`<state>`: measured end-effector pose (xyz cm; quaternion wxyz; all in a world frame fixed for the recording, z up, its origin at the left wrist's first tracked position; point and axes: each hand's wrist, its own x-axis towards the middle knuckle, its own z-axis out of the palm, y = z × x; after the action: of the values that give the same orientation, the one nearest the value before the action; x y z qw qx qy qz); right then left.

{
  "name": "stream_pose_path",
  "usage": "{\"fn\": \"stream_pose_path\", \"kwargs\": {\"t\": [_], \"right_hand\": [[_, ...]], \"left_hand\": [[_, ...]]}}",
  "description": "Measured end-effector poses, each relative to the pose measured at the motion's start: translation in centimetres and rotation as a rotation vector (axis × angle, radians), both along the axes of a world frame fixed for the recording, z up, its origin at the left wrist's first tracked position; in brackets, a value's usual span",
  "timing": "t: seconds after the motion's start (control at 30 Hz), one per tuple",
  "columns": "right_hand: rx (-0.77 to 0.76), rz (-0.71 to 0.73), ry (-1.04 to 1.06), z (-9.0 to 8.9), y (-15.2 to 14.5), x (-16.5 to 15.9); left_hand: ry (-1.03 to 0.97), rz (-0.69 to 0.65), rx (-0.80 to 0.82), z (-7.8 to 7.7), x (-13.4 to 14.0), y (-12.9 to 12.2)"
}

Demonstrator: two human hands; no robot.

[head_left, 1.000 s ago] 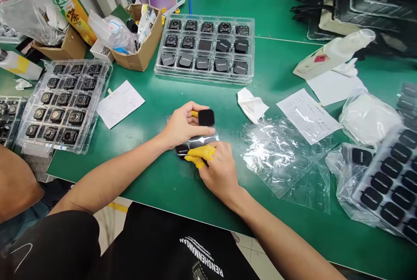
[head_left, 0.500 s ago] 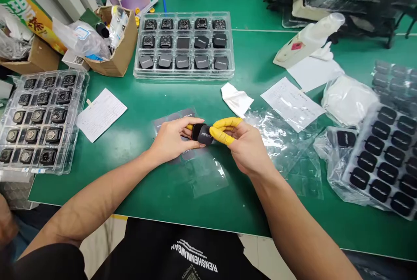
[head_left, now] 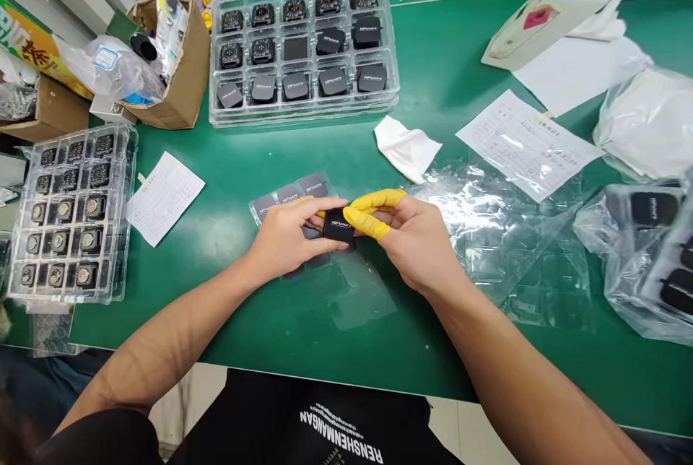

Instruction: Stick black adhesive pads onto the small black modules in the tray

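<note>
Head view, black square device (head_left: 338,225), pinched between both hands (head_left: 282,235) (head_left: 418,240).

Device (head_left: 338,227): black, rounded-square, white "HiFuture" lettering facing up; held above grey film sheet (head_left: 291,194), which lies back from bench's (head_left: 260,335) near edge.

From my head, the one camera faces forward and down, close above the green table (head_left: 216,324), with my left hand (head_left: 284,234) and right hand (head_left: 419,241) mid-view.
</note>
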<state>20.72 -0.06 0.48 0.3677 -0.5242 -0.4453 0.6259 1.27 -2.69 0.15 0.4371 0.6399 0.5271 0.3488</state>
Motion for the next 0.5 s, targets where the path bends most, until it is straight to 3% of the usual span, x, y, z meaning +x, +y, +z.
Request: {"fn": "stream_pose_path", "kwargs": {"t": [0.2,0.33,0.4,0.5], "right_hand": [[-0.02,0.013,-0.021,0.1,0.1,-0.1],[0.054,0.037,-0.085,-0.3,-0.1,0.1],[0.222,0.012,-0.217,-0.6,-0.3,0.4],[0.713,0.033,-0.489,-1.0,-0.6,1.1]], "left_hand": [[0.037,0.005,-0.009,0.3,0.1,0.0],[-0.028,0.002,-0.063,0.2,0.0,0.0],[-0.095,0.016,-0.124,0.2,0.0,0.0],[-0.216,0.056,-0.207,0.1,0.0,0.0]]}}
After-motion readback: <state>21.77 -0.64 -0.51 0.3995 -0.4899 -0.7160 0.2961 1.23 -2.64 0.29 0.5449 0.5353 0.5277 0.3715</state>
